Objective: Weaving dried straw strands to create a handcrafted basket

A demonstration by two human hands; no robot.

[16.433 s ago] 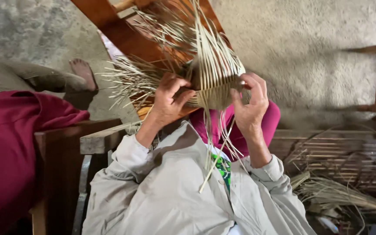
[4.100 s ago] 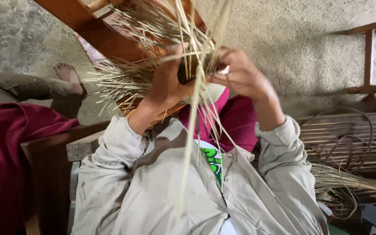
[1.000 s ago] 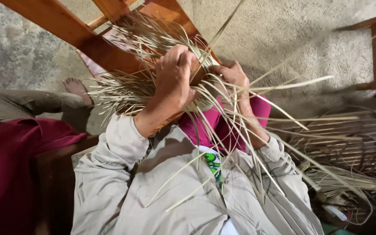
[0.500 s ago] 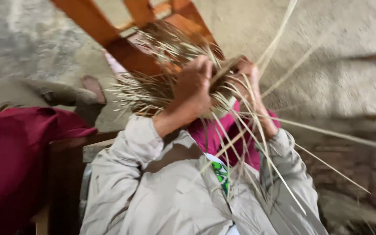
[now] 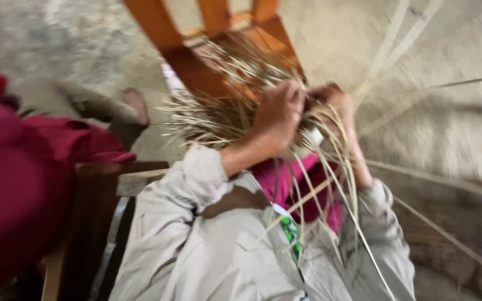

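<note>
The view is blurred by motion. My left hand (image 5: 277, 120) and my right hand (image 5: 336, 106) are both closed on a half-woven piece of pale straw strips (image 5: 224, 111) held up in front of me. Loose strip ends fan out to the left of my left hand, and long strands (image 5: 336, 195) trail down over my grey shirt and out to the right. Part of the weave is hidden behind my fingers.
An orange wooden chair (image 5: 202, 39) stands on the concrete floor beyond the weave. A person in dark red clothing (image 5: 23, 178) sits at left, a bare foot (image 5: 135, 106) showing. A dark wooden seat frame (image 5: 96, 184) is at my left.
The camera has swung, so everything sits further right and is blurrier. Both hands keep hold of the weave and have turned it, and long strands now sweep out to the right.
</note>
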